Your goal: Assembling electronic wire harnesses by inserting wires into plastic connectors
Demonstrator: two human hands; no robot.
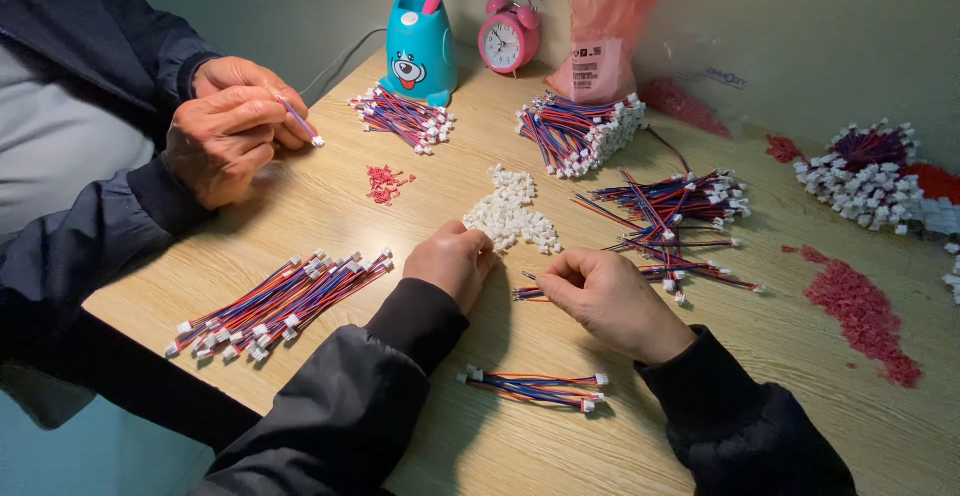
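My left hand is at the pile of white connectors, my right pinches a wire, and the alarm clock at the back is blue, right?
Not quite: the head view shows the alarm clock is pink; the blue thing beside it is the pen holder. The rest holds: left hand at the white connectors, right hand pinching a wire.

Both my arms come in from the bottom of the view, dark jacket sleeves pulled down to the wrists. My left hand [455, 261] is curled into a loose fist, knuckles up, fingers tucked under so you can't really see the tips. My right hand [608, 298] sits just beside it, back of the hand facing up, wrist bent a bit inward, thumb and forefinger pinched together out toward the left. Hands are near each other but not touching, forearms angled in so they form a rough V.
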